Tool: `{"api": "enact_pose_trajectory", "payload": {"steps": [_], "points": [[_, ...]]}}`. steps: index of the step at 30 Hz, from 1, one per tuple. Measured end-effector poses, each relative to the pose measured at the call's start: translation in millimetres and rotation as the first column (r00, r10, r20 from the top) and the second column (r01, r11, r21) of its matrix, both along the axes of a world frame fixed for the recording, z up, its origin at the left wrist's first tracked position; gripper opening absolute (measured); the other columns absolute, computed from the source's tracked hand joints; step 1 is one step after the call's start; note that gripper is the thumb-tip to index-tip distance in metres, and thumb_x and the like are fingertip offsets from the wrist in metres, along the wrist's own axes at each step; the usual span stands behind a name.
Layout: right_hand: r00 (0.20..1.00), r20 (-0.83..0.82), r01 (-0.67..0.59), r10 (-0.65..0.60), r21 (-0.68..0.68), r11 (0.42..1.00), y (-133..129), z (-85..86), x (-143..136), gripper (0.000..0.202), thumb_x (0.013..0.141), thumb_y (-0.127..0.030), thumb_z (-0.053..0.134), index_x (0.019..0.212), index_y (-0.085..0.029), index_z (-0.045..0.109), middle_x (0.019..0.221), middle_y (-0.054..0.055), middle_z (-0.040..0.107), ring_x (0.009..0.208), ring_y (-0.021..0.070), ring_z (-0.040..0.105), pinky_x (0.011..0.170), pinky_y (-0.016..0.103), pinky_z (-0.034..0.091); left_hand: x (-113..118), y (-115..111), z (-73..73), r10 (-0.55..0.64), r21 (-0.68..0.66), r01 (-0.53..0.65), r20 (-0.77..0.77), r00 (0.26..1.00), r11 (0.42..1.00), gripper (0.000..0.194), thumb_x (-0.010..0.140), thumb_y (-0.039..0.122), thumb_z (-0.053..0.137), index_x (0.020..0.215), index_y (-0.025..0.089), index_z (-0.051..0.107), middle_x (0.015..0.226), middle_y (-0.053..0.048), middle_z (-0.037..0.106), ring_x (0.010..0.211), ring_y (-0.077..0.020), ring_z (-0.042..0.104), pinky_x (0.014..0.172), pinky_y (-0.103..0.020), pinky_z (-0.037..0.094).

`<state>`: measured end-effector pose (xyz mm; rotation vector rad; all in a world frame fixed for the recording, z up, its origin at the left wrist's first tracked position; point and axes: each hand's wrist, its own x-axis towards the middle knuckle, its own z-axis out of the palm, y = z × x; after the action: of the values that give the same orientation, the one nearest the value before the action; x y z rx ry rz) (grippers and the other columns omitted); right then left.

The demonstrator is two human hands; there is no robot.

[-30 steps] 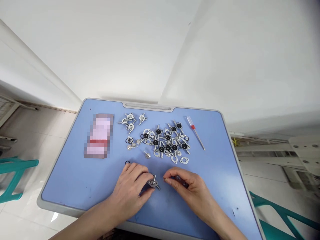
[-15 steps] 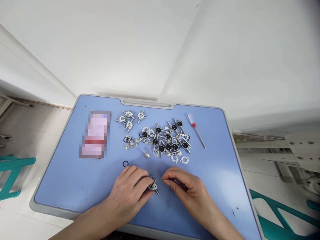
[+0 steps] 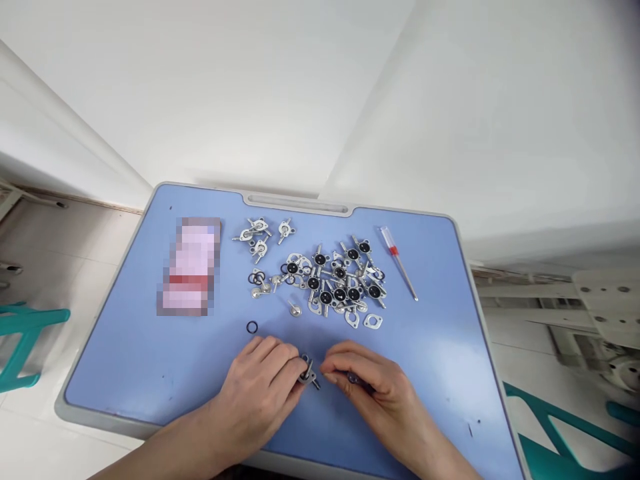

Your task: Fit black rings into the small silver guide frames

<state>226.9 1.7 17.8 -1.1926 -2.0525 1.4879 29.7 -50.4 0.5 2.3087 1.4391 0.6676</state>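
Note:
My left hand (image 3: pixel 267 380) grips a small metal valve part (image 3: pixel 309 375) by its left side, low in the middle of the blue table (image 3: pixel 200 367). Just to the right, my right hand (image 3: pixel 373 380) is closed, thumb and forefinger pinched; a dark, partly hidden object (image 3: pixel 356 379) lies within its fingers. What the fingertips pinch is too small to tell. Above my left hand lies a black O-ring (image 3: pixel 252 327). Beyond my hands is a pile of valve bodies with black discs (image 3: pixel 340 293), with flat metal plates (image 3: pixel 373 321) at its edge. A round metal piece with a stem (image 3: pixel 295 310) lies nearer.
Several metal valve assemblies (image 3: pixel 259 248) lie at the back left of centre. A pixelated pink item (image 3: pixel 189 267) is on the left. A screwdriver with a clear and red handle (image 3: pixel 395 252) lies at the right. Green stools (image 3: pixel 25 347) flank the table.
The view has shifted slightly. My right hand has turned a little, its fingertips still close to the valve part. My left hand keeps its hold.

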Motion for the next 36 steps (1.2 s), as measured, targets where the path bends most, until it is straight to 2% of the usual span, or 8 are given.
{"api": "enact_pose_trajectory", "payload": {"steps": [5,12,24,36], "points": [[0.998,-0.037,-0.052,0.054,0.043,0.998,-2,-1.6,-5,0.022,0.089,-0.011,0.045,0.085,-0.021,0.064,0.085,0.003,0.061,0.075,0.0118,0.06,0.067,0.02,0.048,0,1,1.8,0.013,-0.005,-0.013,0.013,1.0,1.0,0.008,0.087,0.015,0.052,0.093,0.017,0.057,0.085,-0.004,0.06,0.075,-0.0173,0.053,0.068,-0.032,0.042],[0.996,-0.066,-0.059,0.067,0.117,0.991,-4,-4.3,-8,0.026,0.084,-0.002,0.043,0.085,-0.02,0.063,0.085,0.003,0.061,0.076,0.0111,0.061,0.068,0.018,0.049,0,-1,3.4,0.006,-0.04,-0.004,0.041,0.999,0.999,0.007,0.087,0.018,0.054,0.094,0.017,0.056,0.088,-0.005,0.059,0.079,-0.0182,0.052,0.071,-0.033,0.043],[0.996,-0.041,-0.062,0.08,0.324,0.944,-8,-12.5,-4,0.031,0.085,-0.002,0.042,0.096,-0.021,0.063,0.091,0.004,0.063,0.081,0.0125,0.063,0.068,0.02,0.051,0,1,2.4,0.012,-0.044,-0.01,0.04,0.999,0.999,0.005,0.089,0.018,0.052,0.091,0.016,0.056,0.087,-0.005,0.059,0.078,-0.0179,0.051,0.071,-0.034,0.044],[0.997,-0.029,-0.061,0.071,0.275,0.959,-9,-14.1,-6,0.023,0.087,-0.005,0.046,0.095,-0.023,0.058,0.085,0.002,0.064,0.078,0.0131,0.061,0.067,0.022,0.05,-1,2,3.4,0.005,-0.042,-0.004,0.04,0.999,0.999,0.006,0.09,0.019,0.051,0.091,0.016,0.056,0.087,-0.004,0.059,0.078,-0.0178,0.051,0.071,-0.034,0.045]]}}
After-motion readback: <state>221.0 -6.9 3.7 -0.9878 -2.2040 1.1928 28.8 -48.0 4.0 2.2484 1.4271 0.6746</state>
